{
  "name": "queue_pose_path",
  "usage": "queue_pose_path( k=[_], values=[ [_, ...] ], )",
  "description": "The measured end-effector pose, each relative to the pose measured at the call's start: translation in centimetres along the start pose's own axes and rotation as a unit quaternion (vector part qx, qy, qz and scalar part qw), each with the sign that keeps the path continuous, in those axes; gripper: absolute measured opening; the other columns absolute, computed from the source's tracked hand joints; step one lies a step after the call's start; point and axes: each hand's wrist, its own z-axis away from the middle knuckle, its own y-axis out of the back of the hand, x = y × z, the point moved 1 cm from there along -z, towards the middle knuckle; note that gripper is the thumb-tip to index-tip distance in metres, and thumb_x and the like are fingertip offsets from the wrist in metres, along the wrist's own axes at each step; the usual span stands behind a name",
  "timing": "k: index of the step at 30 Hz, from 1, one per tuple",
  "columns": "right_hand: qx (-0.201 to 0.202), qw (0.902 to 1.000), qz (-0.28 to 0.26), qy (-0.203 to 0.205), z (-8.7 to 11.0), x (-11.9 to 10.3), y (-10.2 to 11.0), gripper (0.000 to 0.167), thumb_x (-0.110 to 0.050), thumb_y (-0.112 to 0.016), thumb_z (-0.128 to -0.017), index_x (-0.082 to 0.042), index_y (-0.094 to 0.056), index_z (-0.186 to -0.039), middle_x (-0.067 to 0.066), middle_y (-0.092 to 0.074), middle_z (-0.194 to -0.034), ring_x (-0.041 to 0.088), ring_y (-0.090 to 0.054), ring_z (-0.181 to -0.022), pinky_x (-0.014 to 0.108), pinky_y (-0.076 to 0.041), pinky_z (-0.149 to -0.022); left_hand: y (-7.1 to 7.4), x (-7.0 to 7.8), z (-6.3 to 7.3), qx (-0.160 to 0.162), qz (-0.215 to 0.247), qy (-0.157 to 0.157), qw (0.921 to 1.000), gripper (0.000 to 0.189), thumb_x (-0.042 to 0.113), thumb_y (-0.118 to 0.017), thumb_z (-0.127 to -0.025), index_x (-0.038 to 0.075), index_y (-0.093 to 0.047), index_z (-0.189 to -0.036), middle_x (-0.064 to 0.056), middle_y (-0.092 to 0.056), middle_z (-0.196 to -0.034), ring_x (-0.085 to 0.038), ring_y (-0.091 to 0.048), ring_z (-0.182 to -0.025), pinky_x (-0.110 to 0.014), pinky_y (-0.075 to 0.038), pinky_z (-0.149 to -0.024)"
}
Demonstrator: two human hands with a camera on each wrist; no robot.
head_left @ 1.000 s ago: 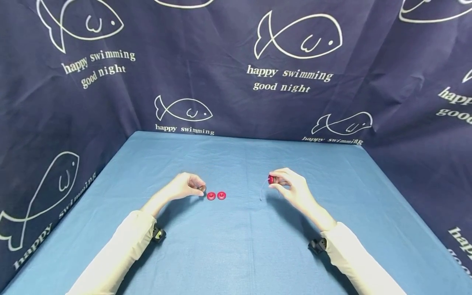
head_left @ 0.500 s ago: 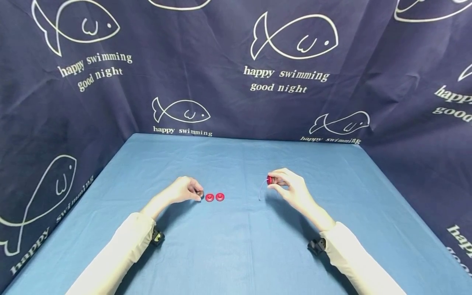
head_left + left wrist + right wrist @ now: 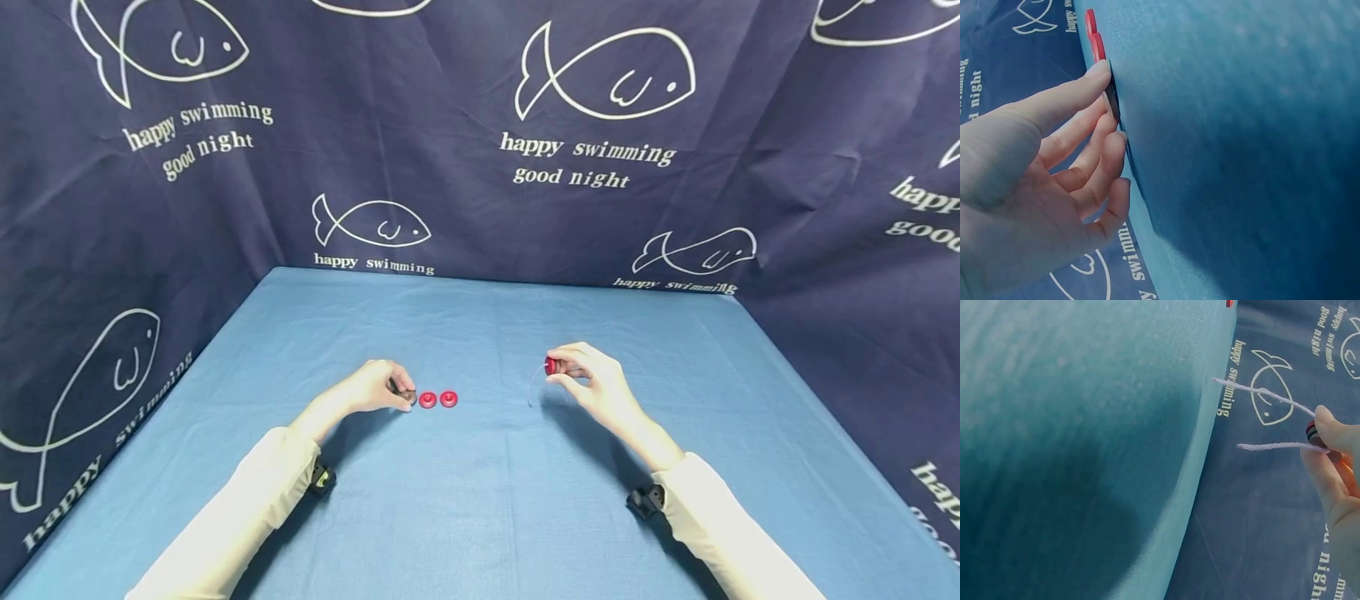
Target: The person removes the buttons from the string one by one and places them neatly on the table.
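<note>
My left hand [image 3: 375,387] is down at the table, thumb and fingers at the edges of a brown button [image 3: 407,397]. That button lies nearly flat, just left of two red buttons [image 3: 427,400] in a row; in the left wrist view it shows as a thin dark disc [image 3: 1112,102] beneath the thumb. Above the cloth, my right hand [image 3: 596,377] pinches a small stack of buttons [image 3: 552,366], red at its front end and darker behind. A pale string [image 3: 1272,395] runs from the stack, two loose ends showing in the right wrist view. Fingers hide part of the stack.
A blue cloth [image 3: 465,500] covers the table. Dark blue curtains [image 3: 465,125] printed with white fish close off the back and sides. Black wrist cameras [image 3: 322,478] sit below both cuffs.
My left hand has lowered the brown button from a tilted position to nearly flat on the cloth beside the red buttons. My right hand keeps its place with the stack.
</note>
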Motion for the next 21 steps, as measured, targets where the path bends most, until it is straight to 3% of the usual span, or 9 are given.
queue_pose_path(
  k=[3,11,21],
  values=[
    [0.000,1.0000,-0.003,-0.002,0.45,1.37,-0.29,0.037,0.013,-0.079,-0.062,0.006,-0.067,-0.097,0.015,-0.067,-0.088,0.025,-0.062,-0.068,0.030,-0.055,-0.063,0.04,-0.01,-0.06,-0.002,-0.006,0.002,1.0000,0.021,0.013,-0.080,-0.072,0.006,-0.069,-0.089,-0.002,-0.064,-0.082,-0.011,-0.059,-0.073,-0.026,-0.050,-0.070],
    [-0.011,0.9997,0.012,-0.018,0.50,1.41,-0.26,0.035,0.005,-0.079,-0.067,0.002,-0.068,-0.100,0.009,-0.068,-0.092,0.018,-0.064,-0.072,0.016,-0.052,-0.068,0.11,-0.22,-0.14,0.000,-0.012,0.001,0.9999,0.026,0.018,-0.079,-0.074,0.006,-0.069,-0.095,-0.004,-0.065,-0.086,-0.017,-0.060,-0.081,-0.030,-0.049,-0.074],
    [-0.007,0.9997,0.012,-0.017,0.37,1.39,-0.50,0.036,0.007,-0.080,-0.064,0.003,-0.068,-0.098,0.010,-0.067,-0.088,0.021,-0.061,-0.073,0.025,-0.055,-0.066,0.42,0.07,-0.01,0.022,0.047,-0.001,0.9987,0.026,0.019,-0.074,-0.079,0.002,-0.067,-0.097,-0.008,-0.067,-0.088,-0.016,-0.063,-0.077,-0.032,-0.051,-0.075]
  ],
)
